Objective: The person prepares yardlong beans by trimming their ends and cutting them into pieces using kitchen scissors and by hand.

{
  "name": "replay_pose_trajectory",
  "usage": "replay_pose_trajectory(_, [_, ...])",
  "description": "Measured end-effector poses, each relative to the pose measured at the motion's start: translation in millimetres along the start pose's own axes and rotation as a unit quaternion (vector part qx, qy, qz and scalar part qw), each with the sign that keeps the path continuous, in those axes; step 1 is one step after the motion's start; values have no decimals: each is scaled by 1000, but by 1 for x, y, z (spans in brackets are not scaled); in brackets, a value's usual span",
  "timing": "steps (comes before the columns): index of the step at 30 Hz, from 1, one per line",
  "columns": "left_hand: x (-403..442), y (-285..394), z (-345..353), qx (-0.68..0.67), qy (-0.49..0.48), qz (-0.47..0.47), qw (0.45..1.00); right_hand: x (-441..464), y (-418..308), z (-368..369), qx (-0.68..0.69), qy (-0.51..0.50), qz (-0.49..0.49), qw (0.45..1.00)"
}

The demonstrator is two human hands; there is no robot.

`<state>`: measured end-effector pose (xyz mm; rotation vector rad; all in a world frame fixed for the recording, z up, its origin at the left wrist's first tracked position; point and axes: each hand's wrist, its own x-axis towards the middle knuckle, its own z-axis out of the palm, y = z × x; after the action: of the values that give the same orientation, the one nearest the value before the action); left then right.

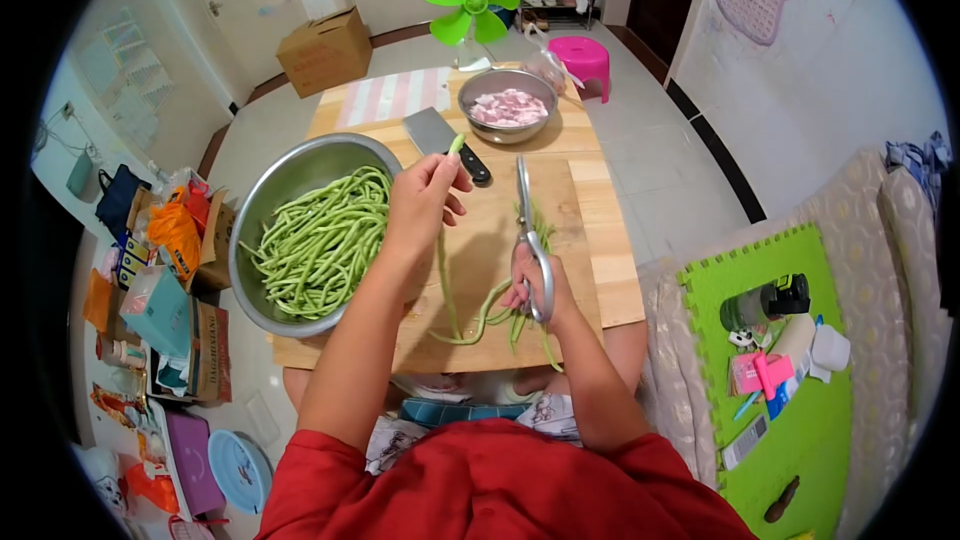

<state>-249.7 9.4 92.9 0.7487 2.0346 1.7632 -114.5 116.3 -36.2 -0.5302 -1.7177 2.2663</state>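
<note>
My left hand is raised over the cutting board, its fingers pinching a green bean whose tip sticks up. A long bean hangs below this hand and curves across the board. My right hand is closed round the handles of grey scissors, which point away from me. Several beans lie under and beside my right hand. A large metal bowl full of long green beans stands left of my left hand. Beyond the left hand lies a cleaver with a black handle.
A metal bowl of raw meat stands at the table's far side, near a striped cloth. Behind the table are a green fan, a pink stool and a cardboard box. A green mat lies at right.
</note>
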Motion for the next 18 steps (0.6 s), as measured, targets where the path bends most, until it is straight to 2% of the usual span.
replay_pose_trajectory(2, [11,-3,9,-12,11,2,1000,-6,-10,-8,-4,15,-10,1000])
replay_pose_trajectory(5, [33,-26,28,5,-56,-63,996,-16,-23,-23,33,49,8,998])
replay_pose_trajectory(7, [49,-84,35,220,-123,-40,967,-20,-21,-31,15,75,7,997])
replay_pose_trajectory(8, [48,-107,36,342,-154,-13,927,-22,-21,-34,-1,98,3,995])
replay_pose_trajectory(10, [21,-109,36,312,-161,-32,936,-21,-12,-42,-27,120,13,992])
replay_pose_trajectory(12, [-6,-102,38,282,-171,-54,943,-23,4,-48,-128,169,23,977])
replay_pose_trajectory(13, [-17,-96,39,303,-165,-28,938,-23,14,-51,-209,200,21,957])
replay_pose_trajectory(14, [-26,-95,40,324,-158,-2,933,-25,12,-50,-208,202,22,957])
replay_pose_trajectory(16, [-41,-99,48,353,-156,22,922,-29,8,-40,-410,275,-6,870])
replay_pose_trajectory(18, [-44,-106,50,383,-150,45,910,-25,13,-34,-374,277,4,885])
